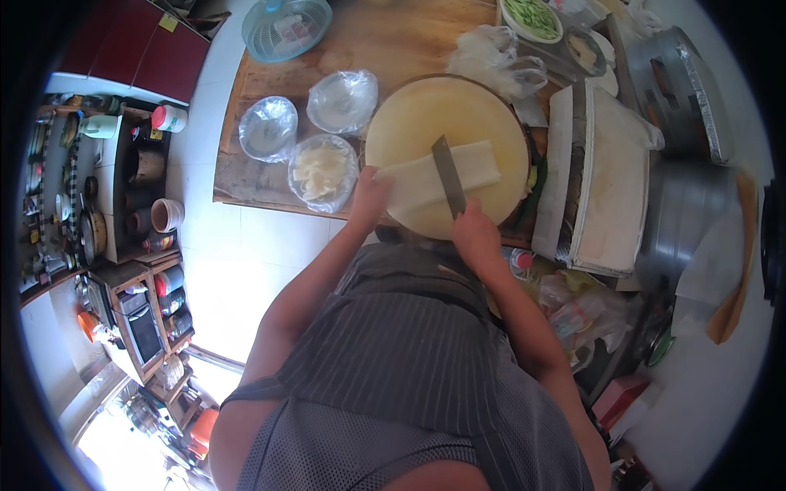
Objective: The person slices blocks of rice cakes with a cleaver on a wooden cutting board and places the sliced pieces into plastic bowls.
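A round cutting board [439,104] lies near the front edge of the wooden table [381,30]. Across it lies a flat, folded strip of pale dough or bean-curd sheet [479,162]. My right hand [477,233] grips a cleaver [450,175], whose blade rests over the strip. At the strip's left end is my left hand [371,196], blurred, with its fingers on or around that end. Left of the board, a plastic-lined bowl [322,172] holds pale cut strips. Two more plastic-lined bowls [342,101] [268,129] stand behind it, with no contents that I can make out.
A blue plastic basket [286,30] stands at the table's far left. Plastic bags [497,61] and a bowl of green cut vegetables [533,19] are at the back right. Right of the board sits a rectangular block or box with a pale top [614,178], beside large metal pots [684,215].
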The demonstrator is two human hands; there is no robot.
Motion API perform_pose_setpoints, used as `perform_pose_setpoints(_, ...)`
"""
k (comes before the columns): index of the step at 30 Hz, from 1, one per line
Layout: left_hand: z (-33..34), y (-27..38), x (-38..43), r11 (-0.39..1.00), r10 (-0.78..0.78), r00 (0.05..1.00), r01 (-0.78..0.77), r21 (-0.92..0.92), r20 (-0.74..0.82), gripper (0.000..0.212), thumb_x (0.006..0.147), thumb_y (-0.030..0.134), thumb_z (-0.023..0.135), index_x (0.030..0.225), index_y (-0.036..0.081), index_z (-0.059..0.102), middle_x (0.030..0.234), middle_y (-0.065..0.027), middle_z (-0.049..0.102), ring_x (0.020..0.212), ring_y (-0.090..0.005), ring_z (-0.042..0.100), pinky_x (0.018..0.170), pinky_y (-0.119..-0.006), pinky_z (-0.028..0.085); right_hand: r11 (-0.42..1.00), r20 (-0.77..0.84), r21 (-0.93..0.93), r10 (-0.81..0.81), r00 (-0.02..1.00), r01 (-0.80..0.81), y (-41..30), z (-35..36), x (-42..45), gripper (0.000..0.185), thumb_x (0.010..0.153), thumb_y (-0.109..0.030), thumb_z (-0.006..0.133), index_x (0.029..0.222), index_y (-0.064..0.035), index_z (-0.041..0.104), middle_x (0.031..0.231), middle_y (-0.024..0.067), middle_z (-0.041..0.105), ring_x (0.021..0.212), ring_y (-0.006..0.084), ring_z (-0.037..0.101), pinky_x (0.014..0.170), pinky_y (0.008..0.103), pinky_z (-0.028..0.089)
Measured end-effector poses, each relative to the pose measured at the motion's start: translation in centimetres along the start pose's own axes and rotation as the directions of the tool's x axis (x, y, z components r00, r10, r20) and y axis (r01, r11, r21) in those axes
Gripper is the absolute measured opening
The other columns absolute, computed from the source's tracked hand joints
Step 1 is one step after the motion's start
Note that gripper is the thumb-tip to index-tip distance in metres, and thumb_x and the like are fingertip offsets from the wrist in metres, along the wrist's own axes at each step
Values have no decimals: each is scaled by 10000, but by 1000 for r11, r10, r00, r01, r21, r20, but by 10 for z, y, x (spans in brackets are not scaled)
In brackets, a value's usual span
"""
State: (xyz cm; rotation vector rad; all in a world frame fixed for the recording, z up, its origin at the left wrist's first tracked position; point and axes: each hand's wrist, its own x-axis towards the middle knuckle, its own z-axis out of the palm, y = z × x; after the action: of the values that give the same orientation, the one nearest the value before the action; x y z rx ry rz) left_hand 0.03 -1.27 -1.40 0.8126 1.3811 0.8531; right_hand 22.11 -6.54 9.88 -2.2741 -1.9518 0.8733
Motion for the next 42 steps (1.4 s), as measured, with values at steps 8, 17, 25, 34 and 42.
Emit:
perform_pose_setpoints(8, 9, 9, -10, 971, 206, 978, -201, 131, -26, 265, 925, 131, 626, 1126, 5, 509, 902, -79, 623, 734, -133, 599, 637, -290, 496, 999, -19, 43, -12, 1000, 13, -11, 12, 32, 237, 1012, -206, 448, 1020, 29, 421, 813, 299, 659, 797, 493, 647, 722, 580, 499)
perform_pose_setpoints(17, 18, 104, 54, 927, 316, 948, -302, 224, -31, 292, 912, 193, 657, 1103, 11, 533, 808, -47, 609, 637, -92, 567, 548, -267, 463, 963, -193, 254, -38, 980, 87, 11, 17, 46, 247, 976, -224, 530, 1036, -2, 440, 830, 273, 665, 787, 480, 643, 691, 567, 496)
perform_pose_setpoints(25, 55, 94, 67, 513, 708, 695, -381, 769, -128, 364, 846, 136, 682, 1136, -39, 547, 1073, -272, 617, 1043, -432, 588, 883, -486, 486, 950, -306, 312, 108, 946, -8, 97, -34, 30, 274, 962, -250, 555, 1033, -1, 465, 858, 291, 661, 829, 502, 631, 719, 579, 487)
perform_pose_setpoints(34, 143, 43, -27, 20, 457, 656, -683, 730, 601, 290, 786, 83, 649, 1060, 26, 573, 947, -146, 564, 907, -322, 581, 798, -427, 509, 976, -178, 195, 128, 976, -93, 117, -36, 36, 301, 966, -245, 547, 1046, 26, 442, 874, 315, 661, 854, 506, 638, 753, 589, 499)
perform_pose_setpoints(42, 134, 47, -33, 6, 265, 734, -649, 760, 625, 180, 814, 48, 595, 987, 31, 549, 957, -137, 563, 890, -332, 589, 757, -426, 529, 992, -152, 130, 8, 988, 12, 122, -40, 36, 288, 964, -246, 548, 1053, 9, 449, 835, 304, 665, 809, 494, 653, 718, 589, 506)
